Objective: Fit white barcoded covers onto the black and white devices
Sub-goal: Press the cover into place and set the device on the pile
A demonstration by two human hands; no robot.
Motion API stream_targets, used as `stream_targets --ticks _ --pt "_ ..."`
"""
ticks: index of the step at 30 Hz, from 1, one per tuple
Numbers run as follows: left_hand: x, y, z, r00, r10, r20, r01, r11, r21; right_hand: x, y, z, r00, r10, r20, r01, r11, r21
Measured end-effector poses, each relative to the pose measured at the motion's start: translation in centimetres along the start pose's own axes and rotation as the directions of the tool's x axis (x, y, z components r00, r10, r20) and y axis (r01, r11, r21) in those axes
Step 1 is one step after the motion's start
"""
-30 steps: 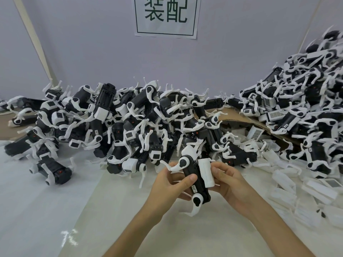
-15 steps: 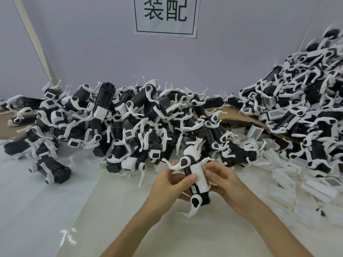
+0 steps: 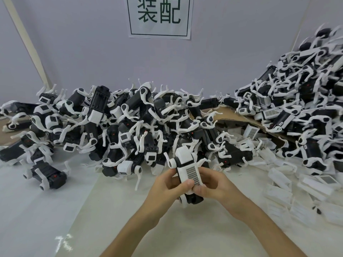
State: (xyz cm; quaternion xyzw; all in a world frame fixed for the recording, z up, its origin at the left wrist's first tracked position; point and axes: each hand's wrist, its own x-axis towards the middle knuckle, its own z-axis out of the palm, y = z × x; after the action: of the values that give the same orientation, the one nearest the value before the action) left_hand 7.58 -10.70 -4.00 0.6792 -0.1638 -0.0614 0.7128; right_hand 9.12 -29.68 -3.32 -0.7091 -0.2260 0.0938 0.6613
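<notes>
I hold one black and white device (image 3: pixel 183 158) upright between both hands, just in front of the big pile. A white barcoded cover (image 3: pixel 192 173) lies flat on its upper face, barcode towards me. My left hand (image 3: pixel 167 186) grips the device from the left, its thumb pressing on the cover's lower end. My right hand (image 3: pixel 215 184) grips it from the right, fingers curled round the body and thumb at the cover's edge. The device's black lower end (image 3: pixel 193 198) shows beneath my fingers.
A wide heap of black and white devices (image 3: pixel 130 123) fills the table's back; a taller heap (image 3: pixel 300 101) rises at the right over brown cardboard (image 3: pixel 230 115). Loose white covers (image 3: pixel 297 184) lie scattered at the right. A paper sign (image 3: pixel 159 15) hangs on the wall.
The cover, held beside the device by my right hand a second ago, now lies on the device with its barcode facing up. Both hands have closed in round the device.
</notes>
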Motion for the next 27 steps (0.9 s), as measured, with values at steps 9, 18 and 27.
stream_targets --ticks 9,18,27 --pt "-0.1 -0.2 0.2 0.995 0.095 -0.040 -0.097 0.994 -0.048 0.0 0.0 0.7 0.990 -0.104 -0.094 0.094 0.990 -0.108" --pt "0.0 0.2 -0.1 0.998 -0.020 -0.061 0.015 0.996 -0.089 0.5 0.2 1.3 0.976 -0.084 -0.199 0.066 0.993 -0.094" --pt "-0.7 0.7 0.8 0.973 -0.127 0.194 0.125 0.992 0.023 0.4 0.2 -1.6 0.948 -0.119 -0.294 0.107 0.993 -0.057"
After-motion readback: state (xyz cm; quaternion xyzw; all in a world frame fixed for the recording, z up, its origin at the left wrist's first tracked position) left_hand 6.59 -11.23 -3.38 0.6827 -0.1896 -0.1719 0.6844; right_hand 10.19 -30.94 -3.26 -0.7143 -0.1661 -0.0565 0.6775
